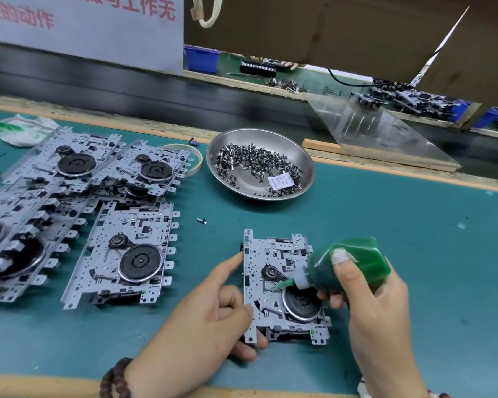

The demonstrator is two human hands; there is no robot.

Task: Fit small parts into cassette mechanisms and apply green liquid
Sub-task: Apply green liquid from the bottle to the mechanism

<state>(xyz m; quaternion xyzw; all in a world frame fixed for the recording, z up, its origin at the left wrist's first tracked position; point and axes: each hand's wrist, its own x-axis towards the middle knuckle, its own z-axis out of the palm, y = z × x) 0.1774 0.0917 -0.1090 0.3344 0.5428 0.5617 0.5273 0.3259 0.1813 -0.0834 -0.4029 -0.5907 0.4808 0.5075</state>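
A metal cassette mechanism (259,282) lies on the green mat in front of me. My left hand (213,317) grips its left edge, the forefinger stretched along the side. My right hand (374,305) holds a squeeze bottle of green liquid (348,262), tilted down to the left. The bottle's green nozzle tip (282,284) touches the mechanism between the small pulley and the black flywheel (301,304). A steel bowl (219,145) behind it holds many small dark parts (256,165).
Several more mechanisms (121,254) lie spread and stacked to the left. One loose small part (202,220) sits on the mat. A tape roll (197,156) stands beside the bowl. A clear plastic ramp (371,130) and a conveyor belt run along the far edge.
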